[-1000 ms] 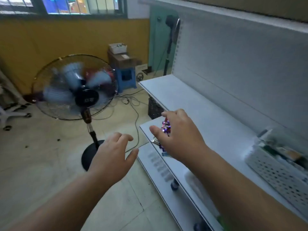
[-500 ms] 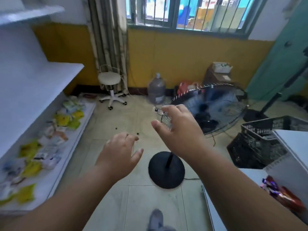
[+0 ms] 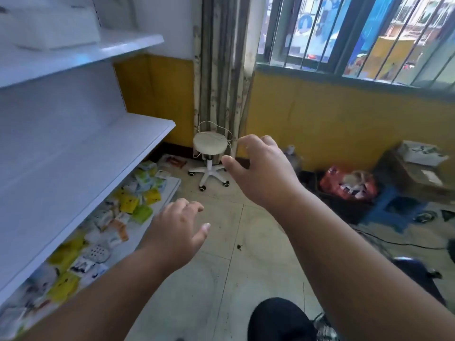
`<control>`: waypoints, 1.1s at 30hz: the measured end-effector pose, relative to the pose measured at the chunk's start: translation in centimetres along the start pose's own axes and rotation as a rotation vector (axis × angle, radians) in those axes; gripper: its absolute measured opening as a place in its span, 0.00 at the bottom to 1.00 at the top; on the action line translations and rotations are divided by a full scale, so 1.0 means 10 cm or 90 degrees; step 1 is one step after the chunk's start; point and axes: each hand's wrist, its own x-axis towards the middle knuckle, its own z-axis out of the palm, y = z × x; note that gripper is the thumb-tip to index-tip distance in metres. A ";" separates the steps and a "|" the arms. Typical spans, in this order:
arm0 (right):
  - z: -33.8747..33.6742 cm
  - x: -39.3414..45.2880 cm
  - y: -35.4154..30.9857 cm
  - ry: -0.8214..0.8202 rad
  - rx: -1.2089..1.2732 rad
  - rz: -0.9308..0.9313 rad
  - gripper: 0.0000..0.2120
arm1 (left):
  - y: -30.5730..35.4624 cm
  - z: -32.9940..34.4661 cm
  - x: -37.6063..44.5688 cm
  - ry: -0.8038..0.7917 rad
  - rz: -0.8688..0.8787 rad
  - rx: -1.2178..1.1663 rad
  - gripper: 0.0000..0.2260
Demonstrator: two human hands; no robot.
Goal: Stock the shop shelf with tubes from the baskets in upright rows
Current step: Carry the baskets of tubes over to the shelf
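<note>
No tube or basket shows in the head view. My right hand (image 3: 263,173) is raised over the floor with its back to the camera. Its fingers and thumb are curved, nothing shows between them, and the palm is hidden. My left hand (image 3: 177,232) hangs lower and nearer the shelf, fingers loosely spread and holding nothing. The white shop shelf stands at the left with a bare middle board (image 3: 98,153) and an upper board (image 3: 98,50). Both hands are clear of it.
Several yellow and white packets (image 3: 128,205) lie on the bottom shelf board. A white wheeled stool (image 3: 209,143) stands by the curtain. A red bag (image 3: 344,183), a blue stool (image 3: 394,210) and a cardboard box (image 3: 418,173) sit at the right wall. My dark-clothed knee (image 3: 278,318) is below.
The view has swung left from the shelf with the basket, past the fan, to the other shelf. The purple tubes seen in my right hand a second ago no longer show.
</note>
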 end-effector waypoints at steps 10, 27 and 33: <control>0.31 2.00 0.71 0.121 -0.008 0.139 0.27 | -0.46 0.31 2.72 -0.007 0.142 -0.019 0.19; -1.32 2.95 4.11 0.333 -0.130 0.482 0.25 | 2.71 1.96 5.83 -0.165 0.485 -0.130 0.19; -1.87 3.19 5.31 0.363 -0.150 0.544 0.25 | 3.88 2.56 6.64 -0.181 0.528 -0.144 0.17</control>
